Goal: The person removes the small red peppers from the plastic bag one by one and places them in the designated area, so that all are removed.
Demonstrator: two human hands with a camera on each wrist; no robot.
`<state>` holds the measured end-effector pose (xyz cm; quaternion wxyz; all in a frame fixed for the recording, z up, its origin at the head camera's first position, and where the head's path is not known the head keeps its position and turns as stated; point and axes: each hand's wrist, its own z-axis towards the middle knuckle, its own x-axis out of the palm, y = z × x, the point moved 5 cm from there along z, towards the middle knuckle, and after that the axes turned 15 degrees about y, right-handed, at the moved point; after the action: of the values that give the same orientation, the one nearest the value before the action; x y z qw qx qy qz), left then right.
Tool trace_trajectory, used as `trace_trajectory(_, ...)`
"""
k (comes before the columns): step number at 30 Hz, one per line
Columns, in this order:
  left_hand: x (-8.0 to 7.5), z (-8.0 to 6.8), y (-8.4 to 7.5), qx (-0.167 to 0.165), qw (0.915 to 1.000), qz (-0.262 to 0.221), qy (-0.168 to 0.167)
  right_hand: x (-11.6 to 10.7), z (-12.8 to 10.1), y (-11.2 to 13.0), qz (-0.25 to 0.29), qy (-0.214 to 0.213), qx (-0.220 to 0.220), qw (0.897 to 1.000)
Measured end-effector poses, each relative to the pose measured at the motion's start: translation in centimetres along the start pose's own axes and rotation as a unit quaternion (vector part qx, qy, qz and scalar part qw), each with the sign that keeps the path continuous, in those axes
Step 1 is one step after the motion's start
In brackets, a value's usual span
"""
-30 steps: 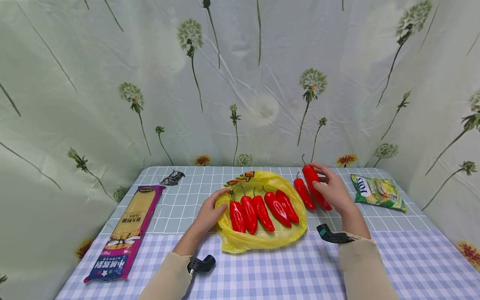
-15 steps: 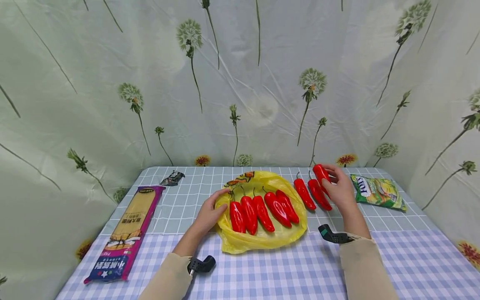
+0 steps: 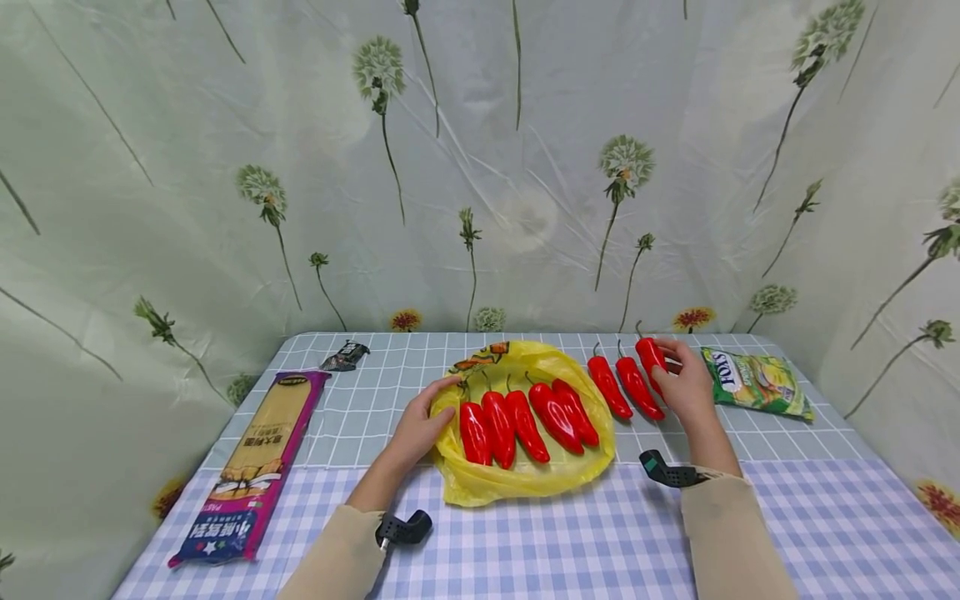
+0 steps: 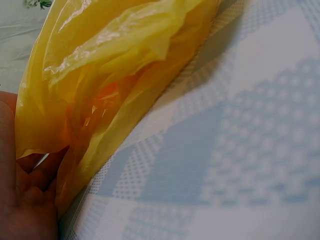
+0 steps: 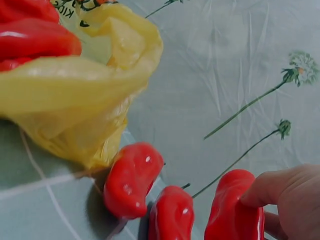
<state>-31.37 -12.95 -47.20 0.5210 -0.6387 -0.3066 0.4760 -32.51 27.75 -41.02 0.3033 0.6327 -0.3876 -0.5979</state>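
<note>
Head view, right of centre: right hand [image 3: 686,385] pinching the rightmost red pepper [image 3: 649,356] on the counter [image 3: 825,517]; left hand [image 3: 420,425] gripping the yellow bag's [image 3: 525,483] rim. Probably light, glossy, slippery; best held mid-body.

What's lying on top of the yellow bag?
Five red peppers lie side by side on the yellow bag. The left hand holds its edge. Anything underneath the bag is hidden.

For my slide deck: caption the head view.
Right hand grips a red pepper beside two others; left hand holds the yellow bag.
</note>
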Motion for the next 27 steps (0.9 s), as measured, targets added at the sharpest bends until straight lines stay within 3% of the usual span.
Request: trace_trajectory(27, -0.1, -0.1, -0.1, -0.002, 1.0000, 0.009, -0.001, 0.6, 1.1, -2.5, -0.046, 0.022, 0.025, 0.998)
